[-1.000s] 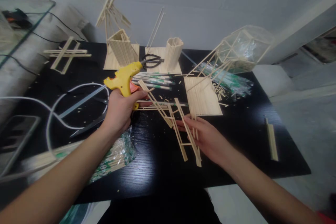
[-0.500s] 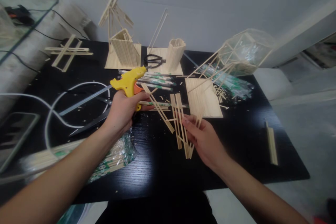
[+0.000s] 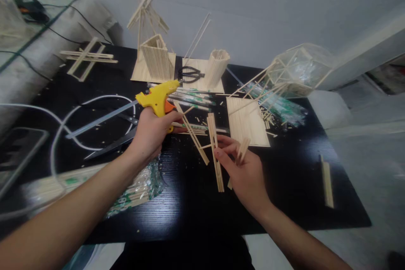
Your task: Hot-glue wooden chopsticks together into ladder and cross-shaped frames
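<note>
My left hand (image 3: pixel 152 133) is closed round the handle of a yellow glue gun (image 3: pixel 157 98), its nozzle pointing up and right. A glue stick (image 3: pixel 101 119) sticks out of its back. Close to that hand, a slanted strip of sticks (image 3: pixel 193 135) reaches toward my right. My right hand (image 3: pixel 242 166) pinches a crossed frame of wooden sticks (image 3: pixel 215 156), one strip nearly upright and another leaning behind the fingers. A thin crosspiece lies between the slanted strip and the frame; whether they are joined, I cannot tell.
Stick towers (image 3: pixel 156 61) on wooden bases stand at the back beside black scissors (image 3: pixel 191 74). A polyhedral stick model (image 3: pixel 297 69) leans over a bare board (image 3: pixel 248 122). Bagged sticks (image 3: pixel 139 190), large scissors (image 3: pixel 115 143) and a white cable (image 3: pixel 57 147) lie on the left.
The stick frame in my right hand has turned, so its strips now overlap more closely. My right fingers have shifted on it. The glue gun stays in my left hand, and the view has moved slightly.
</note>
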`<state>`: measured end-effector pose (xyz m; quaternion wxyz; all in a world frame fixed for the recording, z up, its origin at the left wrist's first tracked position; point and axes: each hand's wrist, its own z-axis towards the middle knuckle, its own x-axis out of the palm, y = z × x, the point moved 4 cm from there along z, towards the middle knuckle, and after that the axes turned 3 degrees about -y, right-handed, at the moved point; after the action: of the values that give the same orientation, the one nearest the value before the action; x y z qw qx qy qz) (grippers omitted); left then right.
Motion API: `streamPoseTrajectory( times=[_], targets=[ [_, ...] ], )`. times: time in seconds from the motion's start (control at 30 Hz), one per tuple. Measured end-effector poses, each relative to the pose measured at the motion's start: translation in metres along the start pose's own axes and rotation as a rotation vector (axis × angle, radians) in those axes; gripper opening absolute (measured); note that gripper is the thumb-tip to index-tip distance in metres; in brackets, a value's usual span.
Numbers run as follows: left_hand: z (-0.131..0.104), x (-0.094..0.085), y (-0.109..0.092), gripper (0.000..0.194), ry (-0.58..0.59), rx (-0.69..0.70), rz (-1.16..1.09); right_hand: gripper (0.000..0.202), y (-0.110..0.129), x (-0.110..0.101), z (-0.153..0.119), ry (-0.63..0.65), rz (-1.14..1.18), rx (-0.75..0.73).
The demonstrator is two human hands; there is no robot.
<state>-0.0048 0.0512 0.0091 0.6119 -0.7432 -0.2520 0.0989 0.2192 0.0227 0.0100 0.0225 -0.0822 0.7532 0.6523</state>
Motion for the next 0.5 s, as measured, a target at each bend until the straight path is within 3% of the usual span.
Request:
streamPoseTrajectory(
  times=[0.33,0.5],
  targets=[
    [-0.001,0.003,0.003,0.025,0.022,0.024,-0.036,0.031,-0.013,0.007,0.008,0.004,0.197,0.083],
    [-0.001,0.001,0.005,0.024,-0.018,0.016,-0.002,0.035,-0.015,0.013,0.009,0.023,0.190,0.110]
  ],
)
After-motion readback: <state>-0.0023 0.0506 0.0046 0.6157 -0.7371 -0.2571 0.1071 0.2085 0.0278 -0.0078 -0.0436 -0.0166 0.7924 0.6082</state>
